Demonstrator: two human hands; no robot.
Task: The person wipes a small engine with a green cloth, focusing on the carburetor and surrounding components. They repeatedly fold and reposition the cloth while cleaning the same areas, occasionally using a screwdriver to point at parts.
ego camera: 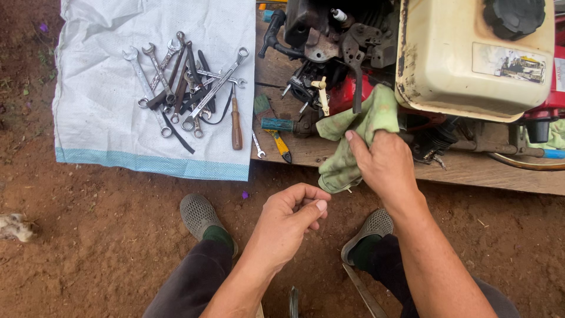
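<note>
Two hands work near a small engine. The right hand [385, 162] holds a green rag [359, 132]. Its fingers are bent and closed on the cloth, and the thumb presses on top. The rag hangs from the side of the engine [347, 41] down past the edge of the wooden board [471, 168]. The left hand [291, 221] is in the air, apart from the rag, over the dirt. Its fingers are curled in and the thumb tip meets the first finger, like a pinch. I cannot tell if something tiny is in it.

Open brown dirt lies below the board, between the two grey shoes [200, 215], so the hands have room there. Above the right hand, the big cream fuel tank [471, 59] with its black cap [515, 17] sits close and blocks the way up.

Left of the rag, a yellow-handled tool [281, 147] and a tiny wrench [258, 144] lie on the board. Farther left, a white sack [100, 100] is spread on the ground. A heap of wrenches [182, 88] and a wooden-handled screwdriver [236, 123] rest on it.
</note>
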